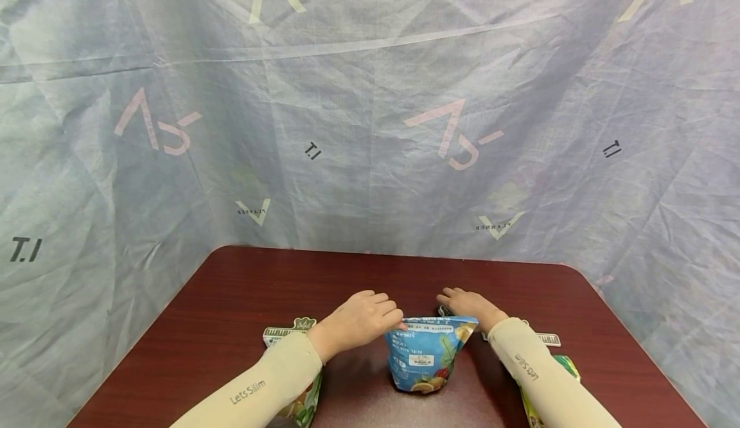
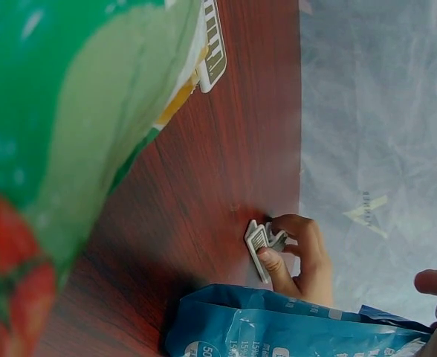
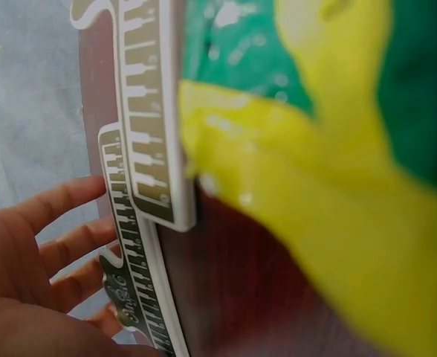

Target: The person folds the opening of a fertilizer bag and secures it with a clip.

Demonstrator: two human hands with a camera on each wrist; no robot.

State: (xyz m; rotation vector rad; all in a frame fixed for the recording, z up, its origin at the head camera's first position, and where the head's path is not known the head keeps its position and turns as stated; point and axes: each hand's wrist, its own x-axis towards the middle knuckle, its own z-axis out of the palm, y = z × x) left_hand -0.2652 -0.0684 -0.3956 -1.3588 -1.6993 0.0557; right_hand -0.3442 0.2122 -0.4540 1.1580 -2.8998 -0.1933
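In the head view, my left hand (image 1: 367, 315) pinches the upper left corner of a blue bag (image 1: 424, 357) printed with fruit, which stands upright on the table. My right hand (image 1: 469, 306) is just behind the bag's upper right corner. Seen from the left wrist, the right thumb and forefinger grip a bag clip (image 2: 257, 242) close over the table. In the right wrist view, this clip (image 3: 140, 279) shows piano keys along its bar, with the fingers at its handle side. The blue bag partly hides the clip in the head view.
A green bag (image 1: 309, 402) with a piano-key clip (image 1: 280, 331) stands left, partly behind my left forearm. On the right, a yellow and green bag (image 1: 566, 365) with a similar clip (image 1: 548, 338) is partly covered by my right forearm. A grey cloth (image 1: 370, 126) hangs behind the table (image 1: 260, 280).
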